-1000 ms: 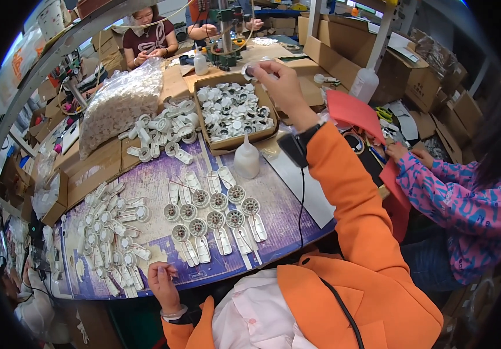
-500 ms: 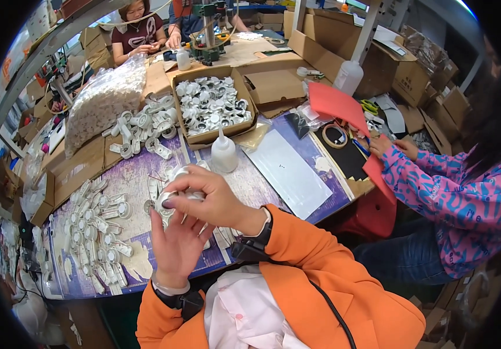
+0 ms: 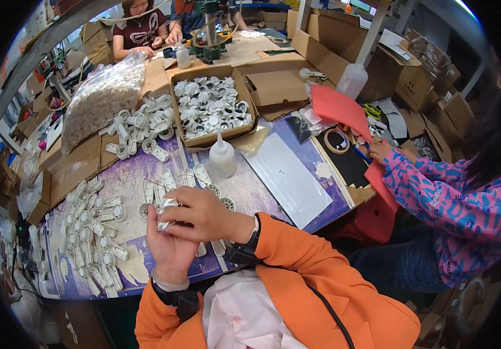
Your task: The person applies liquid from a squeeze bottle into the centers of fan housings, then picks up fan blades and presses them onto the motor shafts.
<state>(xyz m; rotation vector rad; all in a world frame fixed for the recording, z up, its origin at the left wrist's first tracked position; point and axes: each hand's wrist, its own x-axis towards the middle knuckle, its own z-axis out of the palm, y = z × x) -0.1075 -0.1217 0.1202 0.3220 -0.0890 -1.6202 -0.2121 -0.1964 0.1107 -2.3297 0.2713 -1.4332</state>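
The right hand (image 3: 207, 216) has been pulled back from the cardboard box (image 3: 201, 141) — white pieces (image 3: 169, 210) are now gripped between it and the left hand (image 3: 172, 251) over the table (image 3: 256, 189), so fetching's probably done.

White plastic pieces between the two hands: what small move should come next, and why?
Probably ease the right hand back slightly while the left hand steadies the white plastic pieces. Both hands crowd around them, and the right fingers cover much of their surface, so how the pieces sit together cannot be checked from this view.
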